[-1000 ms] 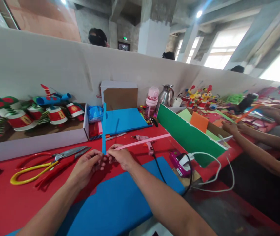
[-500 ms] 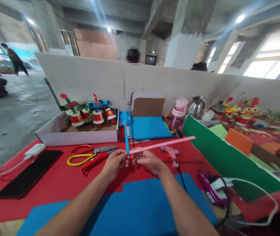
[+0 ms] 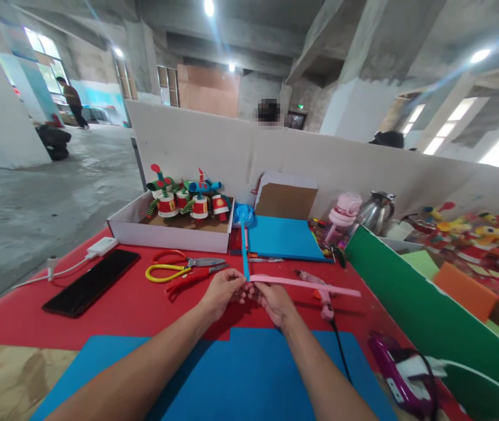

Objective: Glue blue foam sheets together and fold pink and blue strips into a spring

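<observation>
Blue paper strip (image 3: 245, 251) and pink paper strip (image 3: 287, 281) meet near centre frame, ends pinched by the fingers of my left hand (image 3: 227, 292) and right hand (image 3: 274, 300).

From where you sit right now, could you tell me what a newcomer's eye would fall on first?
Probably the blue strip and pink strip, meeting at the fingertips of both hands. Behind them, to the left, red-and-white cup figures fill a white box; a green panel slants along the right.
</observation>
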`<action>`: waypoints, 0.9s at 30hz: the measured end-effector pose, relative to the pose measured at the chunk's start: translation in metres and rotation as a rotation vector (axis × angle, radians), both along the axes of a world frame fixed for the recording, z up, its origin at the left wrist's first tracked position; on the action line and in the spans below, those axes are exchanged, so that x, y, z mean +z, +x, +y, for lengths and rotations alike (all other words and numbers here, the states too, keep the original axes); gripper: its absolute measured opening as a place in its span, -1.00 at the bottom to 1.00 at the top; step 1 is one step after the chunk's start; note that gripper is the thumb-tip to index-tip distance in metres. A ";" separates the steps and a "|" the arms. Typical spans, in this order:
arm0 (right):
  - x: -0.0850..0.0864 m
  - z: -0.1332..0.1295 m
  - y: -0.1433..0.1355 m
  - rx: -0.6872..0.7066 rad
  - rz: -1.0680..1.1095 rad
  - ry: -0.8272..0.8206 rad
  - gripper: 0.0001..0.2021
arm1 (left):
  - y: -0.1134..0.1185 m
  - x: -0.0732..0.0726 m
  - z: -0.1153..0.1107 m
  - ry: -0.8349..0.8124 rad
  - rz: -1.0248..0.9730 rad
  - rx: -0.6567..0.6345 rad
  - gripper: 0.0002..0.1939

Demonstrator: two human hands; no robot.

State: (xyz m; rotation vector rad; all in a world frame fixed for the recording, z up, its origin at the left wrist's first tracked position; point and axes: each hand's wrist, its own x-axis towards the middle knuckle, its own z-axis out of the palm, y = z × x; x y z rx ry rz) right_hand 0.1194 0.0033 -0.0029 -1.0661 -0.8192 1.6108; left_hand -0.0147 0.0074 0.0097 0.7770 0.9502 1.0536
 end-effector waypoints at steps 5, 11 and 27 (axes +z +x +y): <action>-0.005 0.002 0.000 -0.010 -0.016 0.017 -0.66 | 0.001 -0.002 0.000 0.011 0.021 -0.013 -0.74; -0.005 0.002 0.001 0.035 -0.051 0.029 -0.63 | 0.001 -0.003 0.001 0.003 0.057 -0.025 -0.75; -0.004 0.004 0.002 0.025 -0.230 0.106 -0.65 | -0.004 -0.004 0.001 0.045 0.125 -0.106 -0.82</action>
